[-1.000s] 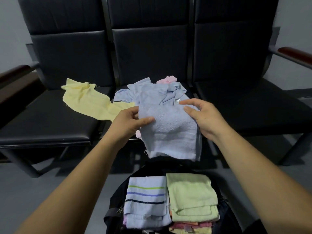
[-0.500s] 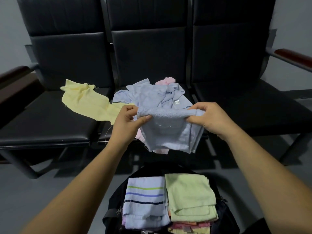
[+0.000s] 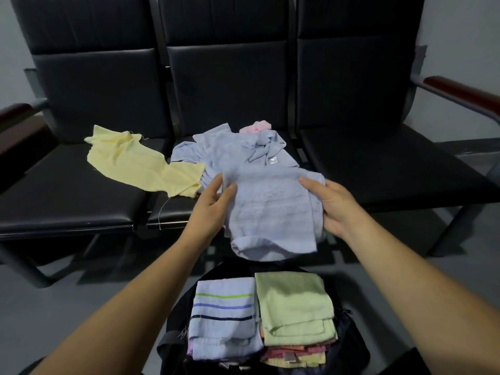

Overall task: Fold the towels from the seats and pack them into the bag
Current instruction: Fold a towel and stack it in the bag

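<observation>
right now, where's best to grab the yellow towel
Probably the yellow towel by its near end, pinched from above: it lies flat across the left seat, that end nearest the left hand, which now holds the blue towel.

Folded blue towel (image 3: 270,212) held in air in front of middle seat (image 3: 176,212), above open bag (image 3: 351,345).
Left hand (image 3: 213,204) grips its left edge, thumb on top. Right hand (image 3: 332,207) grips right edge, thumb on top.
Bag: striped towel (image 3: 221,315) left, green towel (image 3: 293,307) right, both folded, side by side, more layers beneath.
Middle seat: loose blue towel (image 3: 232,150), crumpled; pink towel (image 3: 255,126) showing behind it.
Yellow towel (image 3: 135,163) spread unfolded from left seat (image 3: 67,190) onto middle seat.
</observation>
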{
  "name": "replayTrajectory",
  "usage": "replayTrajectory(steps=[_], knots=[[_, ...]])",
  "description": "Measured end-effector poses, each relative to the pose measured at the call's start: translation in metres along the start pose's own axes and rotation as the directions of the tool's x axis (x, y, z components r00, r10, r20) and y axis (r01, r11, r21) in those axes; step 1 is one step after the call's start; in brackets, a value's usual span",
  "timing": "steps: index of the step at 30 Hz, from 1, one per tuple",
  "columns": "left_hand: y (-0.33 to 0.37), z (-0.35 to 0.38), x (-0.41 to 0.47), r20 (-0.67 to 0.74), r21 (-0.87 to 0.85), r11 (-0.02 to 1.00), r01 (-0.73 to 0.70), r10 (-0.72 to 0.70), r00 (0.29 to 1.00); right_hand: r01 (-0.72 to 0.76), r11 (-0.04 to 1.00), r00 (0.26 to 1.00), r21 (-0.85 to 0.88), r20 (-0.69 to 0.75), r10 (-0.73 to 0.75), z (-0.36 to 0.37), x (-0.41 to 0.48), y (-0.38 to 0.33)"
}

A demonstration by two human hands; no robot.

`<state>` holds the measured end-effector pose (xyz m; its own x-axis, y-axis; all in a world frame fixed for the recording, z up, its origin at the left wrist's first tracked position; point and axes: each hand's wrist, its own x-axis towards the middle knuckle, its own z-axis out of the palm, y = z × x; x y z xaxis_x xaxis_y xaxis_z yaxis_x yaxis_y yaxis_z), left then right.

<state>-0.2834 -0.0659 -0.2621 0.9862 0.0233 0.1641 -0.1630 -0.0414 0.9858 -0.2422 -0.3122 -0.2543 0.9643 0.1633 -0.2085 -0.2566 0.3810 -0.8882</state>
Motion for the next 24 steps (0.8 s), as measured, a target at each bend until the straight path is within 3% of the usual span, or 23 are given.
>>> replayTrajectory(steps=[5,8,14,18,24], knots=[[-0.041,0.015,-0.011,0.042,0.048,0.98,0.194,-0.196,0.98,-0.303,0.952,0.953,-0.041,-0.043,0.301,-0.037,-0.001,0.036],[-0.064,0.022,-0.025,0.065,0.095,0.959,0.267,-0.274,0.96,-0.382,0.917,0.92,-0.11,-0.136,0.367,-0.057,-0.005,0.064],[-0.116,0.04,-0.061,0.13,0.148,0.861,0.486,-0.504,0.854,-0.531,0.818,0.831,-0.221,-0.324,0.452,-0.091,-0.017,0.12],[-0.141,0.053,-0.078,0.131,0.18,0.793,0.582,-0.606,0.785,-0.578,0.748,0.796,-0.327,-0.429,0.427,-0.107,-0.012,0.146],[-0.183,0.056,-0.088,0.119,0.31,0.658,0.686,-0.743,0.659,-0.564,0.663,0.794,-0.492,-0.544,0.271,-0.137,0.008,0.2]])
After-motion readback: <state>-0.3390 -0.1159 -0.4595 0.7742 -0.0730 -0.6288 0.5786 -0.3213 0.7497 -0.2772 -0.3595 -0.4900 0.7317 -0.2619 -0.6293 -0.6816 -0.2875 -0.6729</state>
